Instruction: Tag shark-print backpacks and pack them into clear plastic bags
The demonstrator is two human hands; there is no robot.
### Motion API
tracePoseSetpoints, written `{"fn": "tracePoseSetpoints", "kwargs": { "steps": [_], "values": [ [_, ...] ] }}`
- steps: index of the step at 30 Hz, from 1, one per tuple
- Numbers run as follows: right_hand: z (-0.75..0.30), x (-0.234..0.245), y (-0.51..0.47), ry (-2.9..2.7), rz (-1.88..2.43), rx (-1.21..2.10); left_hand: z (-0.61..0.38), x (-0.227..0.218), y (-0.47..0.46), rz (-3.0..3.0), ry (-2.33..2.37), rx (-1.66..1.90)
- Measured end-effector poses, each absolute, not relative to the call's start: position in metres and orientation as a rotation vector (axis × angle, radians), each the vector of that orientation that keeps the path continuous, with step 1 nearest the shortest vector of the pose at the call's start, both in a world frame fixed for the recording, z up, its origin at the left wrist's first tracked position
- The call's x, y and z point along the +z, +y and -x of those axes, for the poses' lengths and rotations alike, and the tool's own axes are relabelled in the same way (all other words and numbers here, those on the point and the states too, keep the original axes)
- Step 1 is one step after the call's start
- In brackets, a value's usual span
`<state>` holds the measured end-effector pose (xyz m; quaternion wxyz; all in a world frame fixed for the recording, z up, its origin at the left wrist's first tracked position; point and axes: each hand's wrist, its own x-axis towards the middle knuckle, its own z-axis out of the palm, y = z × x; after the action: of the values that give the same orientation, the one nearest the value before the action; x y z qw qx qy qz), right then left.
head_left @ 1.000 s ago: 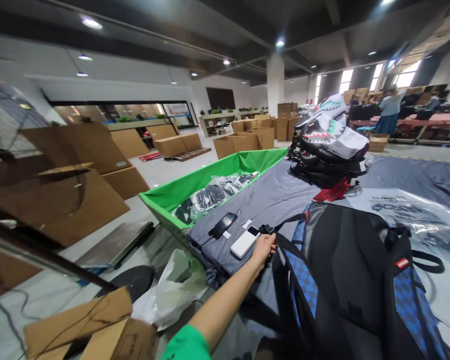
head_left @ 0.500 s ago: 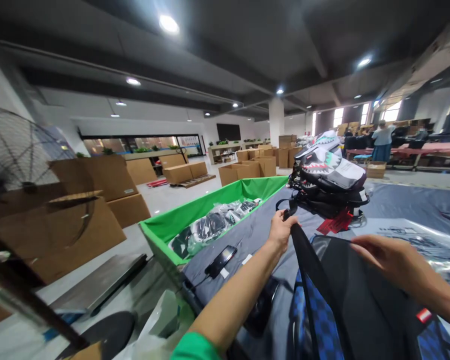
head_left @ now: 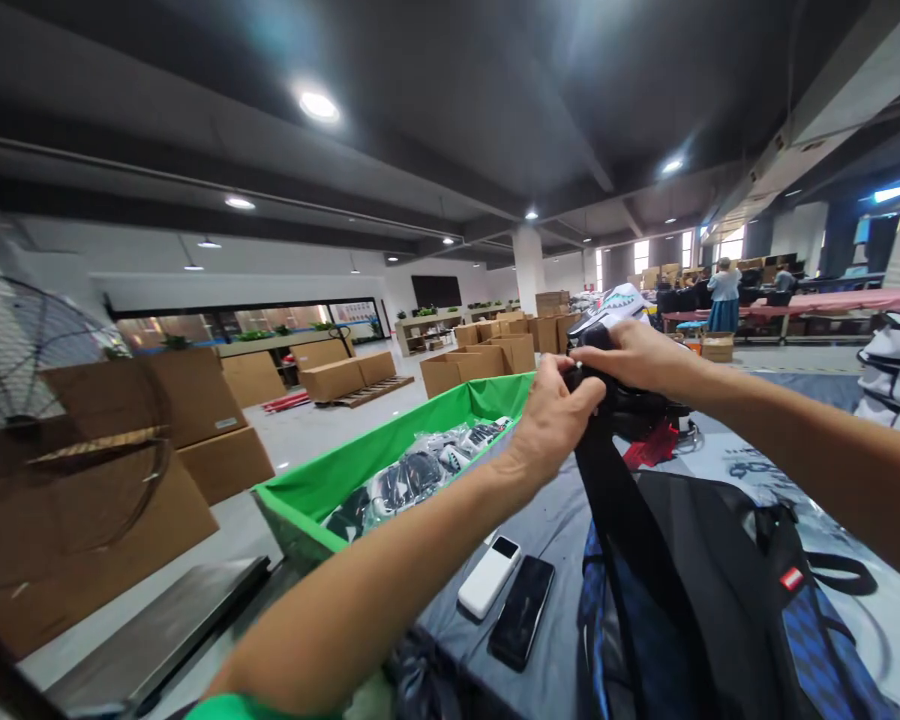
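A black bag (head_left: 712,560) with blue checkered sides and a small red-and-white tag lies in front of me. Its wide black strap (head_left: 622,530) is pulled up and away from me. My left hand (head_left: 553,420) pinches the strap near its far end, thumb and fingers closed. Right beside it, my right hand (head_left: 630,358) is closed on the same end, where a small dark piece lies between the two hands; its details are hidden by the fingers. Behind my hands, a pile of black and white backpacks (head_left: 615,305) is partly covered.
A smartphone (head_left: 522,612) and a white device (head_left: 489,577) lie left of the bag. Beyond them, a green-lined bin (head_left: 390,455) holds plastic-wrapped goods. Cardboard boxes (head_left: 112,470) and a fan (head_left: 30,350) stand left. More white bags (head_left: 896,370) are stacked right. People work far off.
My right hand has left the bag's top edge and joined my left hand at the strap end. The view has turned right, and the white device now shows beside the phone.
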<state>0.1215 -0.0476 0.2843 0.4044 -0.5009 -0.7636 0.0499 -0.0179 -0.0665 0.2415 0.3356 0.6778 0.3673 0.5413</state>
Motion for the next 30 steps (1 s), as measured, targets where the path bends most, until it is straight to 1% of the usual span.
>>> {"fn": "tracePoseSetpoints", "kwargs": {
  "steps": [2,5,7,11,13,16,20,23,27,30],
  "values": [
    [-0.103,0.298,-0.068,-1.962,1.225,0.079,0.032,0.248,-0.083,-1.734,0.877,1.411],
    [-0.077,0.303,-0.087,-1.936,1.18,-0.235,0.058,0.246,-0.1,-1.799,0.869,1.486],
    [-0.063,0.299,-0.088,-1.906,1.166,-0.351,0.073,0.24,-0.101,-1.887,0.941,1.588],
    [-0.05,0.276,-0.058,-1.874,1.22,-0.225,0.081,0.223,-0.08,-1.958,1.136,1.741],
    [-0.054,0.257,-0.034,-1.884,1.324,-0.187,0.078,0.21,-0.067,-1.962,1.238,1.677],
    [-0.079,0.222,0.005,-1.843,1.574,-0.157,0.073,0.186,-0.056,-1.967,1.307,1.481],
    [-0.134,0.164,0.054,-1.689,1.918,-0.163,0.069,0.152,-0.049,-1.99,1.325,1.234],
    [-0.168,0.117,0.084,-1.676,2.08,-0.165,0.069,0.123,-0.032,-1.945,1.343,1.088],
    [-0.201,0.065,0.114,-1.732,2.211,-0.142,0.079,0.085,0.018,-1.804,1.404,1.057],
    [-0.224,0.04,0.123,-1.821,2.227,-0.138,0.089,0.07,0.068,-1.649,1.501,1.126]
  ]
}}
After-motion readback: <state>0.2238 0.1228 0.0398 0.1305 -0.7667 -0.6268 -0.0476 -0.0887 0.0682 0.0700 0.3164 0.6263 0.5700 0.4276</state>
